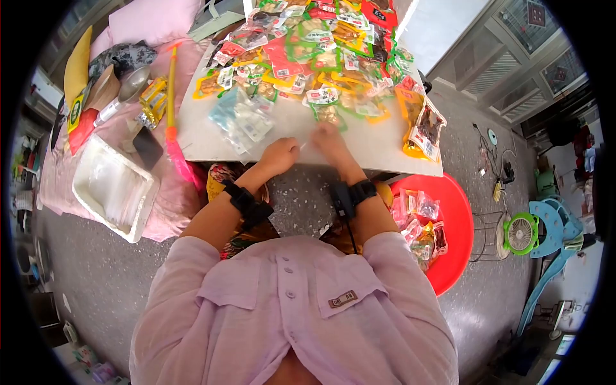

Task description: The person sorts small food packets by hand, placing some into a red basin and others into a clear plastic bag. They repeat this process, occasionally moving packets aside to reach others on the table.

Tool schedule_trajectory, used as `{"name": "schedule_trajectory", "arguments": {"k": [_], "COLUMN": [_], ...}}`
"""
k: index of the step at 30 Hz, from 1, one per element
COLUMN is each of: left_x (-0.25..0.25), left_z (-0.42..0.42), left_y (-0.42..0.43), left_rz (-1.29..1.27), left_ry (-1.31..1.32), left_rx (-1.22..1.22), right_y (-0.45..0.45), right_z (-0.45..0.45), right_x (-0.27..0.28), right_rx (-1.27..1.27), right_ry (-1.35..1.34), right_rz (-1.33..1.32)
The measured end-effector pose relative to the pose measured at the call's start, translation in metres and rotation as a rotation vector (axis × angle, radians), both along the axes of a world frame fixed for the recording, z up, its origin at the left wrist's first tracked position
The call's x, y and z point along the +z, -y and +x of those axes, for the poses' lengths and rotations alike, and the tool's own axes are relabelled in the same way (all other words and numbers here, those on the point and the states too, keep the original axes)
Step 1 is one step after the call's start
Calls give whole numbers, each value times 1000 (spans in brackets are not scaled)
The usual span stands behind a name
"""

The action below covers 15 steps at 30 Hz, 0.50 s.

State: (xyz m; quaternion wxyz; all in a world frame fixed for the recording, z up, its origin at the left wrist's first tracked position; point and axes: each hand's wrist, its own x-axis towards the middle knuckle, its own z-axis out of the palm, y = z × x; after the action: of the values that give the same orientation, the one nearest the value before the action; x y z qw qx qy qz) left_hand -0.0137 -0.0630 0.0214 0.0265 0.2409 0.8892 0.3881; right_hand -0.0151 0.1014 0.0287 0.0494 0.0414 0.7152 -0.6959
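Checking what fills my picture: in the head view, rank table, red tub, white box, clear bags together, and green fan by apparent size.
1. Table
2. Red tub and white box: too alike to rank; the tub is partly hidden
3. Clear bags
4. Green fan
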Motion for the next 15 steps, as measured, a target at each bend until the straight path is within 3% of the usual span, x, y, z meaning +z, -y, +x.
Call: {"name": "schedule_trajectory", "arguments": {"k": [2,8,14,15], "left_x": [-2,-4,-11,-6], "left_z": [-1,-3,9,11], "left_y": [0,-1,-7,-8], "left_rz": [17,358,97,69], "left_ry": [-21,277,-124,-62], "left_rx": [3,244,158,147], "right_y": [0,6,-8,-10], "right_z": [-4,-2,-28,-25], "right_x": [-8,-7,-48,-29], "right_rx": [54,-18,-89,-136], "right_ry": [-24,-90,-545,-474], "right_rz": [27,113,675,625]}}
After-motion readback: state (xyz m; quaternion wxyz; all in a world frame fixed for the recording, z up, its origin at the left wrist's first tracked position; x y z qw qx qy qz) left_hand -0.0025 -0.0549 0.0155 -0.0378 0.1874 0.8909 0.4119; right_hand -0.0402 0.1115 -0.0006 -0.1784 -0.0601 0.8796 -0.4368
